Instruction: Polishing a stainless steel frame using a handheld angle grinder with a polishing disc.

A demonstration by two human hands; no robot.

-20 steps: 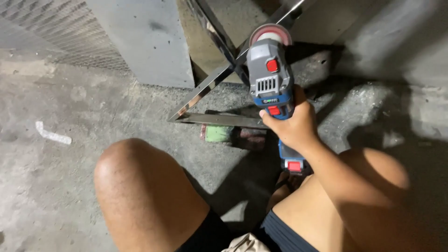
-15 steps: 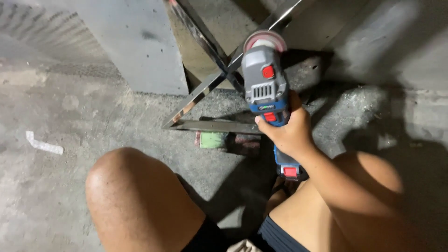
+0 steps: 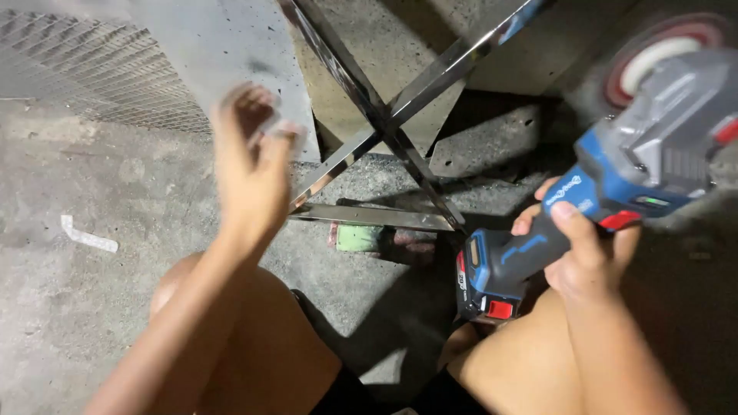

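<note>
Gripping the blue cordless angle grinder (image 3: 615, 184) by its handle, our right hand (image 3: 584, 253) holds the tool at the right of the view, its red-rimmed disc (image 3: 653, 61) raised clear of the crossed polished steel bars (image 3: 384, 127). Our left hand (image 3: 250, 165), blurred, hangs open and empty near the bars. A green and red object (image 3: 361, 237) lies on the concrete floor (image 3: 69, 307) beneath them. Wire mesh (image 3: 92, 69) stands upper left.

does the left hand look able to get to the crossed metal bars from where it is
Probably yes. The left hand is raised, blurred, with its fingers loose beside the crossed metal bars, and nothing lies between them. The right hand holds the angle grinder off to the side.
</note>
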